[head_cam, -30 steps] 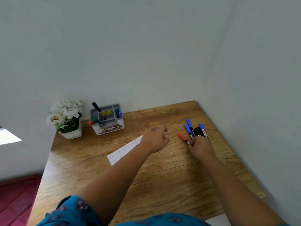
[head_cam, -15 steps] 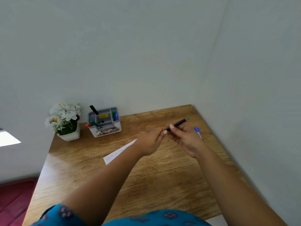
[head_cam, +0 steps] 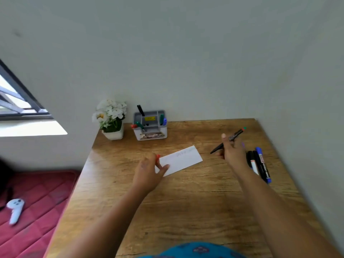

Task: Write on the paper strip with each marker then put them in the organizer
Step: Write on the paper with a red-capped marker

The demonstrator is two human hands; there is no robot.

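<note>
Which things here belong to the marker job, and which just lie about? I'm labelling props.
Job: paper strip; marker in right hand; red cap in left hand; spare markers; organizer.
Lying about: flower pot; white controller.

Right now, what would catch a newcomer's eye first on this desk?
The right hand holds an uncapped marker above the wooden desk, while the left hand touches the paper strip at the desk's middle. At the back, white flowers stand beside a grey organizer.
</note>
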